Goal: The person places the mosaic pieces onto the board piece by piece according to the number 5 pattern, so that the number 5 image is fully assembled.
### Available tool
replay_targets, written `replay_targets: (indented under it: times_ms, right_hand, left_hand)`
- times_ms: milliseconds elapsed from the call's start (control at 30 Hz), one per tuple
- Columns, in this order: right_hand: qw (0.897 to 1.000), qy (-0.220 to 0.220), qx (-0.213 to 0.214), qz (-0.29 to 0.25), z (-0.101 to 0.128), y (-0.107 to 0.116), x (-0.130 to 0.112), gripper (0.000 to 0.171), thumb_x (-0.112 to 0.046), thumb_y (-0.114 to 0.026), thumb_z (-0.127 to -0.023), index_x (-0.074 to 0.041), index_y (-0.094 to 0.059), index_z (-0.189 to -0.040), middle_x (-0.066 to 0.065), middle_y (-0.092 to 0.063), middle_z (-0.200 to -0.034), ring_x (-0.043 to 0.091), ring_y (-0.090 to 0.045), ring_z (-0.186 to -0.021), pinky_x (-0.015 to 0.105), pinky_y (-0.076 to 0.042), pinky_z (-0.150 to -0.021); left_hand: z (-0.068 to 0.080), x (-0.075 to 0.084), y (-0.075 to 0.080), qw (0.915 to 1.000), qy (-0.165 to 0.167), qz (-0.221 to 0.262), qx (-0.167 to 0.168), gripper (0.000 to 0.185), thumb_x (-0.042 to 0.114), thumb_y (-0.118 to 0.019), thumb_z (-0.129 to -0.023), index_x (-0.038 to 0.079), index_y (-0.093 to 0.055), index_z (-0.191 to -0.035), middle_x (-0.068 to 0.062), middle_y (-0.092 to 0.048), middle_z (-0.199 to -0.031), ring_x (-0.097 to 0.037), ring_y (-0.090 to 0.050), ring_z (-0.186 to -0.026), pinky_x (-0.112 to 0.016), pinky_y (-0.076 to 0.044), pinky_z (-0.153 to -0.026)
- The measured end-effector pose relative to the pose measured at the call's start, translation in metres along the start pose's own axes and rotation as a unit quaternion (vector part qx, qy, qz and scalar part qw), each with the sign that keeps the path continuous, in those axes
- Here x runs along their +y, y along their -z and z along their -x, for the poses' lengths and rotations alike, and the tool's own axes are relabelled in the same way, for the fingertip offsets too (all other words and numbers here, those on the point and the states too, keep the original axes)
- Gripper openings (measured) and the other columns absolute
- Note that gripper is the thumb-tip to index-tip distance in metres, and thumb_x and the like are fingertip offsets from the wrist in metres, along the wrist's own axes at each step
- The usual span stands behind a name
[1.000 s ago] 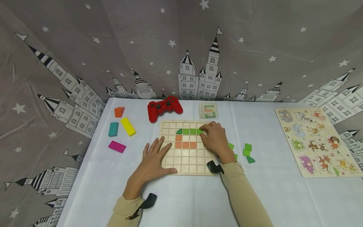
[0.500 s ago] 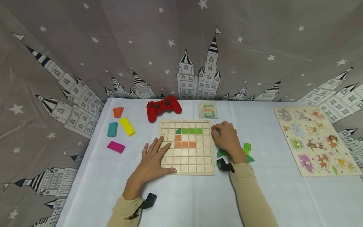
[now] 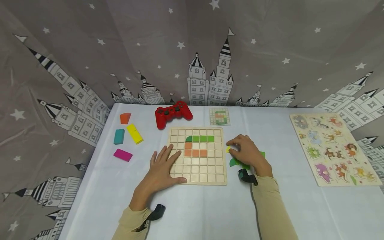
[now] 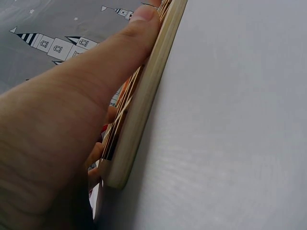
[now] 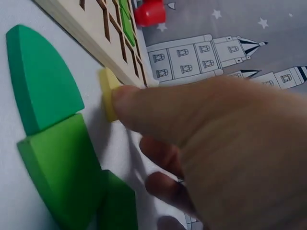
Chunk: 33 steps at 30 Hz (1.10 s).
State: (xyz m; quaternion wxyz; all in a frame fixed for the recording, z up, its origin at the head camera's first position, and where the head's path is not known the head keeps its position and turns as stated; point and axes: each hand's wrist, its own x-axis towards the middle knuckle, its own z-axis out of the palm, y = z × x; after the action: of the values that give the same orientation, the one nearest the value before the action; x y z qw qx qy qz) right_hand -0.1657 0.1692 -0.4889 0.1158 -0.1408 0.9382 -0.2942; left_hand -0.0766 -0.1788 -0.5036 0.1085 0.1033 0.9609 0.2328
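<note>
The small yellow tile [image 3: 228,149] lies on the white tablecloth [image 3: 285,206] just off the right edge of the wooden grid board [image 3: 197,173], about level with the board's row of orange tiles [image 3: 195,153]. It sits at the very tips of your right hand [image 3: 247,154], on the board-facing side, so the hand comes at it from the right. In the right wrist view your thumb [image 5: 158,103] touches the yellow tile's [image 5: 108,93] edge and the other fingers [image 5: 163,153] curl in below. The pinch looks begun, but I cannot tell whether it has closed. The tile looks roughly square, so it has no clear long axis; it lies flat, just beside the board's edge [image 5: 86,33].

Your right hand is far nearer to it than the left. Your left hand [image 3: 162,170] lies flat on the board's near-left corner, fingers spread and straight, thumb along the front edge [image 4: 144,96], holding nothing.

Under and behind your right palm, right of the board, sit loose green pieces [image 3: 234,162]; the wrist view shows a curved dark green one [image 5: 41,79] touching a lighter green one [image 5: 60,167].

On the board, a green row [image 3: 203,138] lies above the orange tiles. Beyond the board's far edge are a red game controller [image 3: 173,113] and a small pattern card [image 3: 220,117]. Well left of the board lie coloured blocks [image 3: 127,135]; well right, an animal puzzle [image 3: 333,148].
</note>
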Motion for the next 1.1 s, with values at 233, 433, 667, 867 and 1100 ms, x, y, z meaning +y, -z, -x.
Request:
replay_targets:
  times_ms: [233, 433, 667, 867, 1100]
  right_hand:
    - [0.995, -0.070, 0.056, 0.046, -0.001, 0.000, 0.001, 0.031, -0.032, -0.070, -0.096, -0.008, -0.073, -0.116, 0.018, -0.063, -0.120, 0.038, -0.056, -0.114, 0.058, -0.044, -0.105]
    - [0.997, -0.057, 0.033, 0.028, 0.001, 0.003, 0.003, 0.032, -0.017, -0.064, -0.095, -0.010, -0.071, -0.126, 0.019, -0.059, -0.130, 0.038, -0.051, -0.122, 0.057, -0.043, -0.107]
    - [0.997, -0.059, 0.035, 0.045, -0.001, 0.002, 0.002, 0.034, -0.023, -0.074, -0.093, -0.010, -0.072, -0.124, 0.017, -0.060, -0.129, 0.038, -0.052, -0.122, 0.056, -0.043, -0.107]
    - [0.997, -0.055, 0.038, 0.047, -0.002, -0.001, -0.001, 0.036, -0.025, -0.076, -0.092, -0.009, -0.072, -0.124, 0.016, -0.061, -0.128, 0.036, -0.053, -0.120, 0.053, -0.045, -0.106]
    - [0.995, -0.052, 0.055, 0.062, -0.003, -0.008, -0.005, 0.035, -0.028, -0.074, -0.094, -0.006, -0.073, -0.121, 0.016, -0.062, -0.125, 0.035, -0.054, -0.118, 0.052, -0.046, -0.105]
  left_hand:
    - [-0.002, 0.001, 0.001, 1.0000, 0.003, -0.002, -0.005, 0.105, 0.062, -0.081, -0.072, 0.023, -0.038, -0.159, -0.014, -0.014, -0.172, -0.039, -0.009, -0.158, -0.070, -0.002, -0.122]
    - [-0.002, 0.000, 0.000, 1.0000, 0.001, -0.003, -0.003, 0.104, 0.063, -0.081, -0.072, 0.023, -0.040, -0.158, -0.014, -0.015, -0.172, -0.040, -0.010, -0.158, -0.070, -0.003, -0.122]
    - [-0.002, 0.001, 0.001, 1.0000, -0.006, 0.007, 0.002, 0.103, 0.060, -0.082, -0.072, 0.022, -0.041, -0.158, -0.014, -0.016, -0.172, -0.040, -0.011, -0.158, -0.069, -0.003, -0.122]
    - [-0.002, 0.001, 0.000, 1.0000, -0.007, 0.003, 0.005, 0.103, 0.061, -0.082, -0.072, 0.022, -0.041, -0.158, -0.014, -0.016, -0.172, -0.040, -0.011, -0.158, -0.069, -0.004, -0.122]
    - [-0.001, 0.001, 0.000, 1.0000, 0.000, 0.004, 0.005, 0.104, 0.061, -0.083, -0.071, 0.022, -0.041, -0.158, -0.013, -0.016, -0.172, -0.038, -0.010, -0.158, -0.068, -0.003, -0.123]
